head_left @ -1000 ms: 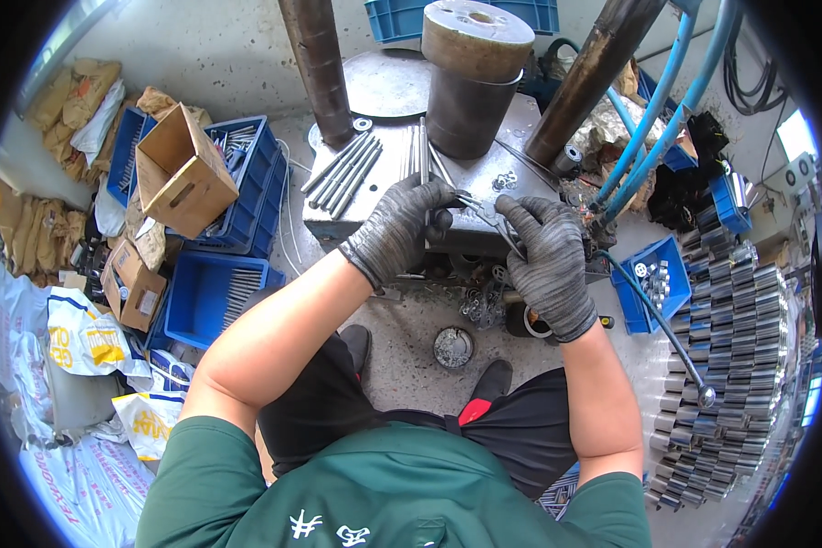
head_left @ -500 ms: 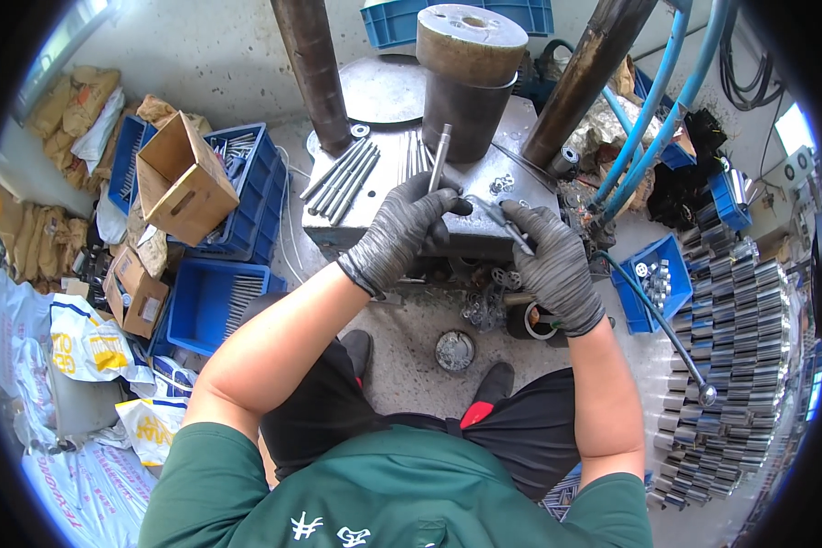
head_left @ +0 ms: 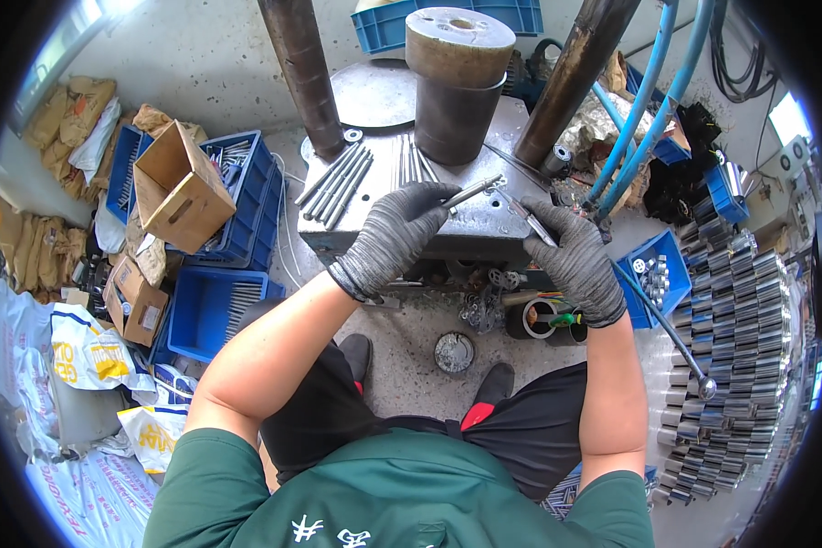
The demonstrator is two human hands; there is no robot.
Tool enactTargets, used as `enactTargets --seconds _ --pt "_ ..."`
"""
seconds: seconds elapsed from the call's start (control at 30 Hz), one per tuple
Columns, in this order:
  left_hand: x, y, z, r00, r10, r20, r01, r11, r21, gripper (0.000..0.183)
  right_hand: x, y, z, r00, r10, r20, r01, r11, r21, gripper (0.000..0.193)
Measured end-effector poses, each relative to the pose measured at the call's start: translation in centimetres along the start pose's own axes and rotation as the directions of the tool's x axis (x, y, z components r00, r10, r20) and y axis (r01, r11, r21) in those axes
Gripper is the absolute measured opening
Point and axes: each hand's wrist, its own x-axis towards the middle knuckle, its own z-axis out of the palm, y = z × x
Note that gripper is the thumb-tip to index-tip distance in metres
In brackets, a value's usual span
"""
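Both hands wear grey work gloves over the front edge of a metal press table [head_left: 374, 205]. My left hand [head_left: 393, 237] is closed on a metal rod [head_left: 473, 191], which slants up to the right from between thumb and fingers. In my right hand [head_left: 580, 260] a slim metal tool [head_left: 532, 223] is gripped, its narrow end towards the rod; its exact kind does not show. The two stay apart. Several loose rods [head_left: 338, 185] lie side by side on the table behind my left hand, with more rods [head_left: 412, 159] by the thick steel cylinder [head_left: 459, 91].
Dark steel columns [head_left: 303, 78] flank the cylinder. Blue crates and an open cardboard box [head_left: 187, 187] are stacked at left. At right, a lever with a ball end [head_left: 706, 387] stands before stacked metal tubes [head_left: 731, 365]. A blue bin [head_left: 658, 274] holds small round parts.
The rod in my left hand has tipped from nearly upright to slanting right. My right hand has moved right with its tool, away from my left hand. The view has shifted slightly.
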Motion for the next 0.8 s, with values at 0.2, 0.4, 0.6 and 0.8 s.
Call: enactTargets --seconds 0.2,0.4,0.6,0.8 --pt "0.3 -0.2 -1.1 0.990 0.129 0.049 -0.137 0.938 0.317 0.029 -0.1 -0.9 -1.2 0.989 0.042 0.144 -0.039 0.999 -0.027 0.049" --pt "-0.1 -0.3 -0.6 0.982 0.004 0.187 -0.016 0.998 0.063 0.034 0.0 0.9 -0.6 0.964 -0.068 0.257 0.085 0.995 -0.054 0.050" --pt "-0.4 -0.2 -0.6 0.919 -0.250 0.306 0.306 0.941 -0.148 0.039 0.0 -1.0 -0.3 0.931 -0.081 0.356 0.108 0.993 -0.057 0.050" --pt "0.0 -1.5 -0.5 0.876 -0.284 0.390 0.418 0.850 -0.320 0.039 -0.1 -1.6 -0.3 0.910 -0.082 0.406 0.080 0.997 0.021 0.050"
